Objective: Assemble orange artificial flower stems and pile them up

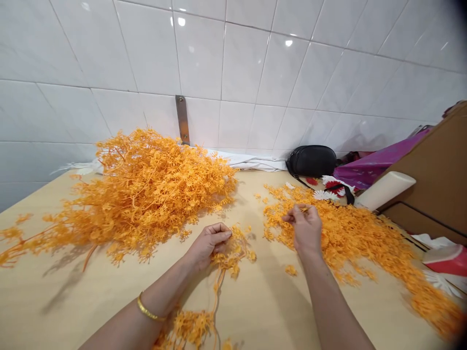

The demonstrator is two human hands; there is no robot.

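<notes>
Over tabletop [255,311] | orange sprig [229,261] was gripped by left hand [207,244], stem toward viewer | right hand [308,232] was closed over blossoms [352,238], contents unclear

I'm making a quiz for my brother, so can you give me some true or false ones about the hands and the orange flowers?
1. The left hand holds an orange, plastic-looking flower sprig. True.
2. The shiny gold bracelet is on the right wrist. False: it's on the left wrist.
3. A rounded black bag sits near the white tiled wall. True.
4. The big bushy orange bunch is right of both hands. False: it's to their left.
</notes>
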